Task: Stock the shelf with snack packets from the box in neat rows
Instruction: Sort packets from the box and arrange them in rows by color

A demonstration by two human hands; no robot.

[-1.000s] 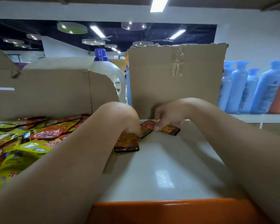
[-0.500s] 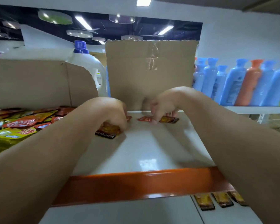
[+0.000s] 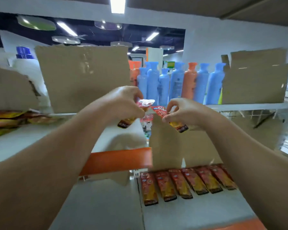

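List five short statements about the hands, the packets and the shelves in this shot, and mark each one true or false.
1. The left hand is empty. False: it pinches a snack packet.
2. The right hand holds a second packet. True.
3. A row of packets lies side by side on the lower shelf. True.
4. The bottles at the back are all green. False: they are blue and orange.
5. The upper shelf's front edge is blue. False: it is orange.
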